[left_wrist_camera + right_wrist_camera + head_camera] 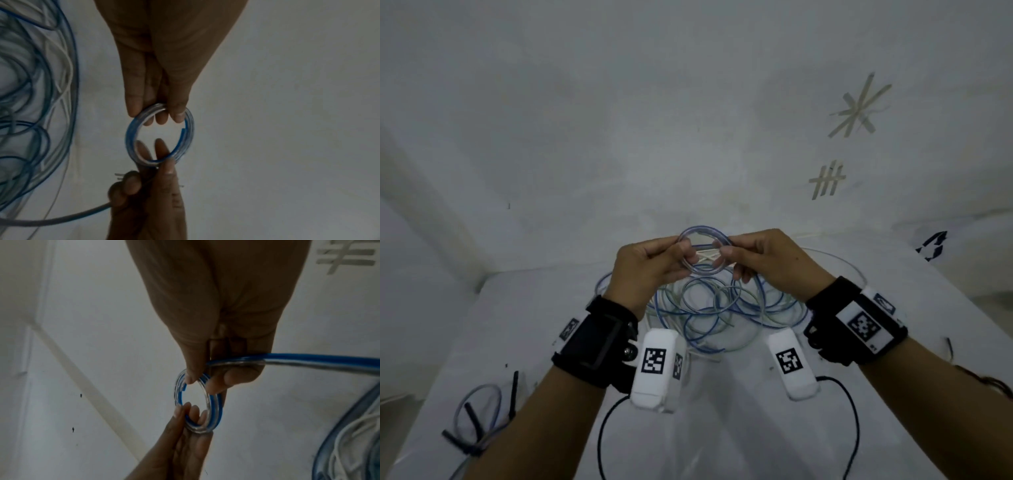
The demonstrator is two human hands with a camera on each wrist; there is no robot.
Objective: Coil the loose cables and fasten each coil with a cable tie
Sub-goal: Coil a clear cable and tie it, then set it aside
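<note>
From the head view I see both forearms reaching forward over the white table (pixel 893 342), meeting near centre. My left hand (pixel 643 263) pinches the small coil (pixel 703 251) at its 9 o'clock side, my right hand (pixel 767 260) at 3 o'clock. The loose cables (pixel 709 308) lie tangled on the table below, toward 6 o'clock of the coil.

In the left wrist view, the left hand (pixel 156 65) comes down from 12 o'clock, fingertips pressed on the coil (pixel 131 138); the right hand (pixel 148 194) grips it from 6 o'clock.

In the right wrist view, the right hand (pixel 216 313) pinches the coil (pixel 216 404) at 12 o'clock, a blue strand trailing toward 3 o'clock; the left hand (pixel 180 447) pinches at 6.
</note>
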